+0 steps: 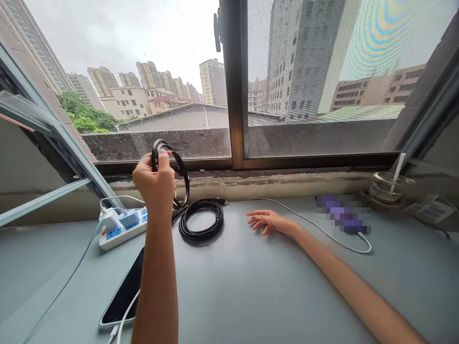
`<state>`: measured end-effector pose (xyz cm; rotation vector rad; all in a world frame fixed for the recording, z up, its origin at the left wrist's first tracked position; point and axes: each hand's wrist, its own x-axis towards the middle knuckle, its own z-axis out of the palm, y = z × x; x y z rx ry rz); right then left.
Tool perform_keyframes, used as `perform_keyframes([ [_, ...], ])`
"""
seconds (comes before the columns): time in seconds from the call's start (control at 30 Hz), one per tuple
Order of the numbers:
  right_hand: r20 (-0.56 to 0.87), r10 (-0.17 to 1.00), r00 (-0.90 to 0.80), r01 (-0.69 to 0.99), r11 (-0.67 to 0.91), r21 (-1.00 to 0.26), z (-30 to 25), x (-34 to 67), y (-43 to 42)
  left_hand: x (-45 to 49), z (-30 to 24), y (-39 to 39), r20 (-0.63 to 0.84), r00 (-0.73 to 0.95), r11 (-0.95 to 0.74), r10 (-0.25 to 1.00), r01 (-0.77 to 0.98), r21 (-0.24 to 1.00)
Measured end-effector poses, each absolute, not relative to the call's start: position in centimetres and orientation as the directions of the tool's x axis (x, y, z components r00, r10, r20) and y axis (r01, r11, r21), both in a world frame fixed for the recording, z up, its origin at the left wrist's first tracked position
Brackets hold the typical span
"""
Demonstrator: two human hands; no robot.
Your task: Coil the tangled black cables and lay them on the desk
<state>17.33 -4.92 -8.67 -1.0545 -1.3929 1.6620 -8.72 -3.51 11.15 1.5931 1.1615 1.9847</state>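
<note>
My left hand [155, 176] is raised near the window sill, its fingers closed around a looped black cable [183, 173]. The loop hangs to the right of the fist, and its lower end is close to the table. Just right of and below that hand, a second black cable [201, 236] lies on the table in a round coil, with a plug end pointing right. Further right, my right hand [267, 220] is held low at the tabletop, fingers spread and holding nothing. Whether its fingertips touch the surface I cannot tell.
On the left are a white power strip [124, 235] with chargers and a phone [124, 298], partly behind my forearm. A white cable [315, 226] runs to a blurred purple object [340, 215] on the right. Near the window stands a glass cup [387, 188] with a straw.
</note>
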Motion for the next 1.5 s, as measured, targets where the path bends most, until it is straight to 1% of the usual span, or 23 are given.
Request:
perform_keyframes([
  [0.03,-0.142,0.904,-0.403,-0.012,-0.160,-0.987,-8.6,17.2,-5.0,-8.3,11.5,-4.1,0.629,-0.337,-0.624,0.700,0.139,0.769],
  [0.07,-0.143,0.908,-0.394,-0.004,-0.157,-0.988,-8.6,17.1,-5.1,-7.8,11.9,-4.6,0.617,-0.315,-0.633,0.721,0.061,0.772],
  [0.13,-0.139,0.919,-0.369,0.018,-0.143,-0.990,-8.4,16.7,-5.2,-6.8,12.2,-5.5,0.611,-0.223,-0.637,0.759,-0.059,0.769],
  [0.2,-0.115,0.935,-0.335,0.044,-0.107,-0.993,-7.7,16.3,-5.4,-5.7,12.2,-6.0,0.617,-0.094,-0.624,0.782,-0.102,0.775],
  [0.27,-0.055,0.956,-0.289,0.071,-0.036,-0.997,-6.2,15.8,-5.7,-4.7,11.9,-6.5,0.622,0.017,-0.620,0.783,-0.066,0.782],
  [0.37,0.091,0.969,-0.232,0.106,0.118,-0.987,-2.4,15.1,-7.1,-3.0,11.3,-7.4,0.625,0.146,-0.633,0.767,0.008,0.774],
  [0.43,0.190,0.949,-0.251,0.131,0.228,-0.965,0.6,14.7,-9.0,-1.9,10.9,-8.1,0.613,0.201,-0.630,0.764,0.025,0.776],
  [0.47,0.305,0.907,-0.290,0.167,0.362,-0.917,2.0,14.6,-10.1,-1.4,10.7,-8.5,0.603,0.223,-0.624,0.766,0.031,0.781],
  [0.5,0.401,0.857,-0.324,0.167,0.469,-0.868,3.2,14.4,-11.2,-1.0,10.5,-8.8,0.594,0.241,-0.619,0.767,0.036,0.785],
  [0.57,0.521,0.772,-0.366,0.144,0.599,-0.787,5.0,14.0,-13.3,-0.4,10.1,-9.3,0.581,0.268,-0.611,0.768,0.036,0.791],
  [0.6,0.550,0.754,-0.358,0.169,0.632,-0.756,5.6,13.9,-14.1,-0.1,9.9,-9.6,0.574,0.282,-0.605,0.769,0.029,0.796],
  [0.67,0.574,0.764,-0.294,0.235,0.640,-0.732,6.0,13.5,-15.1,0.2,9.6,-9.9,0.550,0.318,-0.582,0.773,0.010,0.813],
  [0.77,0.550,0.811,-0.200,0.296,0.585,-0.755,6.1,13.0,-15.7,0.4,9.4,-10.1,0.504,0.380,-0.544,0.776,-0.002,0.839],
  [0.9,0.509,0.843,-0.174,0.336,0.537,-0.774,6.3,13.2,-15.9,0.2,9.6,-10.0,0.497,0.390,-0.537,0.775,-0.007,0.843],
  [1.07,0.543,0.839,-0.042,0.402,0.511,-0.760,7.0,14.3,-16.3,-0.4,10.3,-9.6,0.537,0.307,-0.549,0.786,-0.056,0.834],
  [1.17,0.551,0.834,0.032,0.376,0.500,-0.780,7.3,15.1,-16.2,-1.0,10.8,-9.4,0.567,0.275,-0.560,0.776,-0.112,0.821],
  [1.33,0.581,0.791,0.194,0.266,0.527,-0.807,7.8,16.8,-16.1,-2.7,11.7,-9.2,0.623,0.200,-0.598,0.756,-0.177,0.782],
  [1.4,0.596,0.769,0.232,0.261,0.541,-0.799,8.1,17.4,-16.2,-3.2,12.0,-9.2,0.639,0.166,-0.611,0.751,-0.193,0.768],
  [1.5,0.622,0.728,0.287,0.301,0.548,-0.780,8.6,18.2,-16.6,-3.6,12.3,-9.3,0.668,0.078,-0.640,0.740,-0.225,0.735],
])
